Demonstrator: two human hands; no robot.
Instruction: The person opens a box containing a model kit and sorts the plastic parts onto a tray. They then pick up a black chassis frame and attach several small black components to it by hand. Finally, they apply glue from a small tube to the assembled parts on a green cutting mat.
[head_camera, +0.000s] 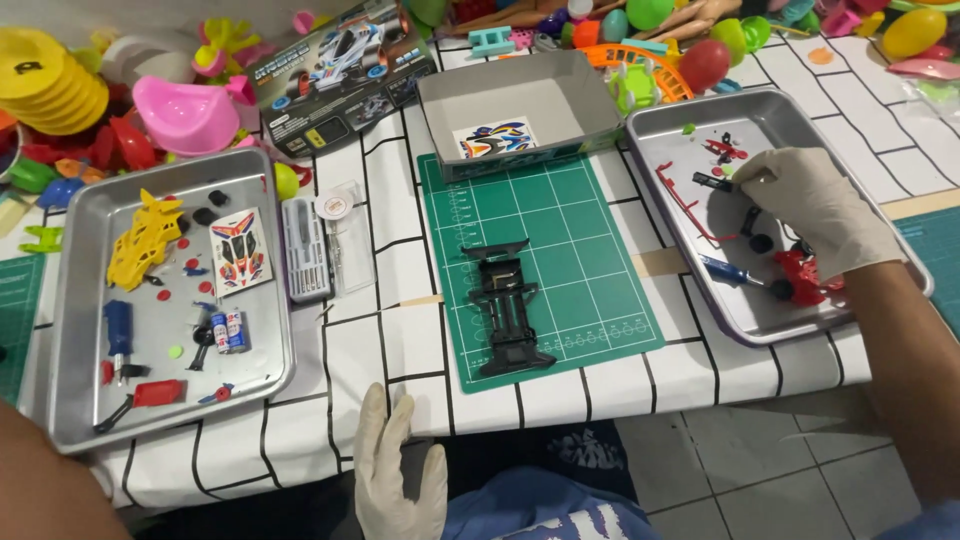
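My right hand (815, 205), in a white glove, reaches into the right metal tray (672, 125). Its fingertips pinch a small black part (712, 181) near the tray's middle. Red plastic parts (800, 277), a red sprue (680, 200) and a blue-handled screwdriver (725, 270) lie around the hand. My left hand (400, 470), also gloved, rests flat below the table's front edge with fingers apart and nothing in it. A black toy car chassis (508, 310) lies on the green cutting mat (590, 260) between the two hands.
The left metal tray (70, 400) holds a yellow car body (143, 240), a sticker sheet (238, 250), batteries (228, 330) and small parts. A grey open box (520, 95), the kit's printed box (340, 70) and a tool case (305, 250) stand behind. Colourful toys crowd the back edge.
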